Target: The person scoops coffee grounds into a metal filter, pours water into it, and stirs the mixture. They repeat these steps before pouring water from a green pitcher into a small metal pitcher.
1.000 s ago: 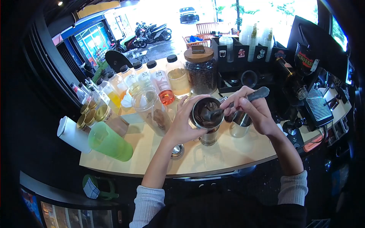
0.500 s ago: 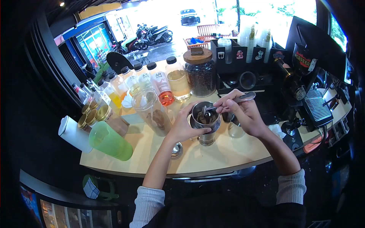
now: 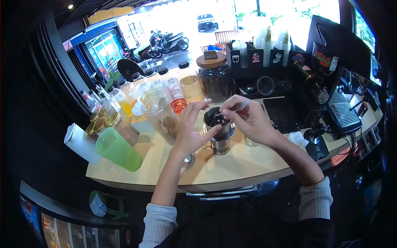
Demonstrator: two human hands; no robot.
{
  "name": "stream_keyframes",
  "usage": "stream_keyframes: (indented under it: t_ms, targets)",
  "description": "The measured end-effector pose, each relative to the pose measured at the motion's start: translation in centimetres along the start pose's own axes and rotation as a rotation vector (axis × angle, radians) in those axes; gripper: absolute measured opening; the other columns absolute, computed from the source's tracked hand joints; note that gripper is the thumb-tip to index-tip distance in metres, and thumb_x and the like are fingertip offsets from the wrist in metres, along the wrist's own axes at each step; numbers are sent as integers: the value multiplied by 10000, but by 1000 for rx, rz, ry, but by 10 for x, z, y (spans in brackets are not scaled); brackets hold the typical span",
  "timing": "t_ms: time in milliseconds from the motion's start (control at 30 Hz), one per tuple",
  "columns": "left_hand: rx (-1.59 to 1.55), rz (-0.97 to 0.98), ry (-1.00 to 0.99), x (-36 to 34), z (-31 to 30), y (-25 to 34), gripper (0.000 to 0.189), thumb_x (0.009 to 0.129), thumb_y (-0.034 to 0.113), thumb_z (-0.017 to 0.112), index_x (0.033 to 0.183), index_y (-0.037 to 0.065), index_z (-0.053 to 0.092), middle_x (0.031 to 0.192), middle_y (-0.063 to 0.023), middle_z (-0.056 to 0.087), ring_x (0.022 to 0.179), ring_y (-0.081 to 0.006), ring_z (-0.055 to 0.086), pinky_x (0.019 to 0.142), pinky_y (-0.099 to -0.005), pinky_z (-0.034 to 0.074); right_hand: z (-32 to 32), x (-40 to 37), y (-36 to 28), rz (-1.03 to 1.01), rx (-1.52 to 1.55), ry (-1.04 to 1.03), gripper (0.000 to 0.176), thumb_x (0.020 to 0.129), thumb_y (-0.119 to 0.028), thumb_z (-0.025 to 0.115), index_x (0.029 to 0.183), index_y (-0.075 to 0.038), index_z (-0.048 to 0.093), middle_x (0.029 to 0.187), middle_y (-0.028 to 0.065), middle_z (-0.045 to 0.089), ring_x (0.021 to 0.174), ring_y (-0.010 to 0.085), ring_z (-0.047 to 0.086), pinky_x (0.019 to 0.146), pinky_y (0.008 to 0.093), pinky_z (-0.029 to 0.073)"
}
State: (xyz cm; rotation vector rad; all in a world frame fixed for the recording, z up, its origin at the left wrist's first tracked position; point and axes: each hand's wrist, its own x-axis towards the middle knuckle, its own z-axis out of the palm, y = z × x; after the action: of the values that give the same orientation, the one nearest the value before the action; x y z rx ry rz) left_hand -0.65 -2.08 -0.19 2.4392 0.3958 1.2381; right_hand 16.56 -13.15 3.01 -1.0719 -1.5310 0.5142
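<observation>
A metal cup (image 3: 225, 133) with dark contents sits over a clear glass mug (image 3: 220, 148) on the counter. My right hand (image 3: 253, 122) is closed on a metal spoon (image 3: 240, 106), its lower end dipping into the cup. Beside the cup's left side, my left hand (image 3: 191, 131) has its fingers spread apart. The left thumb reaches to the cup's near wall; whether it touches is hard to tell. Behind the left wrist lies a small round metal lid (image 3: 189, 160). Left of my left hand stands a tall clear pitcher (image 3: 159, 111) with brown powder in it.
A green pitcher (image 3: 120, 151) and a white container (image 3: 79, 142) stand at the left. Bottles, including one with red liquid (image 3: 178, 103), line the back beside a wood-lidded jar of coffee beans (image 3: 215, 82). A coffee grinder (image 3: 324, 62) is at the right.
My left hand has loosened from around the metal cup and its fingers have spread. My right hand has turned the spoon more upright in the cup and moved slightly left.
</observation>
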Motion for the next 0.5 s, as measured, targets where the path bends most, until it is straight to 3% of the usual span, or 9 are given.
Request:
stream_keyframes:
  t_ms: [33,67,133,267,333,400,433,500]
  targets:
    - [118,103,65,3,0,7,458,728,236,763,1134,86,612,1008,-60,587,1001,-230,560,937,-398,365,1,2,0,-125,-106,3,102,910,-95,603,934,3,596,890,82,615,778,121,619,677,269,505]
    - [119,102,72,5,-1,14,458,728,236,763,1134,86,612,1008,-60,587,1001,-230,560,937,-398,365,3,4,0,-249,-208,4,102,888,-81,623,932,7,594,882,91,603,759,140,623,664,271,502]
    - [320,232,86,7,-1,23,357,693,157,767,1010,55,640,949,-53,608,921,-248,574,877,-388,399,7,8,-3,-257,-214,-1,119,858,-67,649,922,15,590,875,99,582,737,168,624,659,280,498]
    - [369,257,120,9,6,22,305,691,113,754,970,64,641,937,-45,609,890,-246,580,875,-398,393,4,9,-4,-282,-238,-17,149,844,-70,661,953,-2,587,883,86,575,746,152,611,636,275,488]
    - [403,283,126,11,6,19,145,764,97,711,894,81,649,884,-27,615,867,-217,593,862,-382,399,-3,6,-7,-277,-246,-39,181,836,-75,668,982,-9,583,894,85,570,755,147,606,634,272,484]
    - [374,288,152,13,8,17,131,768,93,712,883,79,650,871,-28,617,850,-218,594,853,-379,403,-18,-4,-12,-139,-305,-102,228,841,-41,646,1060,-21,584,1009,67,575,865,125,594,745,278,493]
    - [351,289,180,14,9,16,118,773,89,713,872,77,650,858,-28,620,833,-219,595,844,-377,407,-27,-9,-7,-137,-308,-96,228,841,-41,646,1060,-21,584,1009,67,575,865,125,594,745,278,493]
    - [353,281,195,13,8,14,111,776,91,716,864,73,650,852,-30,622,824,-220,595,833,-374,412,-49,-24,19,52,-361,-23,264,844,-25,621,1102,-16,566,1046,88,573,887,160,599,755,297,489]
